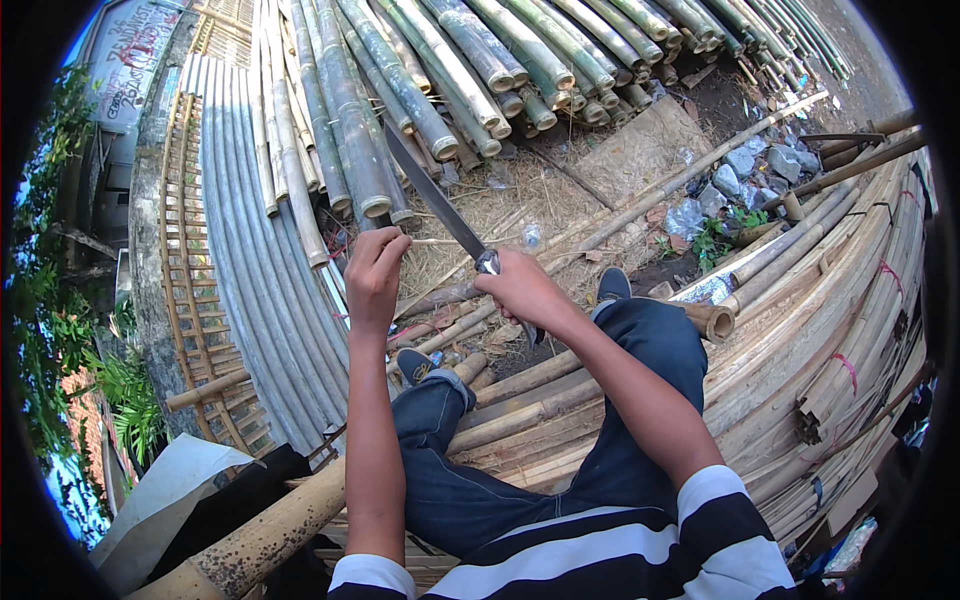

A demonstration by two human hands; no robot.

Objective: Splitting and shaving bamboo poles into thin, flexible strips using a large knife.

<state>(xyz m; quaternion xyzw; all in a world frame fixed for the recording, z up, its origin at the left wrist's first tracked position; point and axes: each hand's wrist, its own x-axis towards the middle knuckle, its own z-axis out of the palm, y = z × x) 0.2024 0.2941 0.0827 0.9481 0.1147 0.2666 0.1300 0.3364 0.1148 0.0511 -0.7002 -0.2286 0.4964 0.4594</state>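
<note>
My right hand (522, 290) is wrapped round the handle of a long machete (437, 200). Its dark blade slants up and to the left, its tip near the ends of the stacked bamboo poles (352, 120). To the left of the blade, my left hand (374, 272) is raised with its fingers curled in and pressed together. Whatever is in that pinch, if anything, is too small or hidden to name; a thin pale sliver shows beside the fingertips. The two hands are apart, above my knees.
Split bamboo strips (800, 370) lie bundled under and to the right of me. A thick bamboo pole (270, 535) rests at lower left. Corrugated sheets (245, 260) and a bamboo lattice (190, 290) stand at left. Grey rocks (740, 165) and another blade (828, 137) are at right.
</note>
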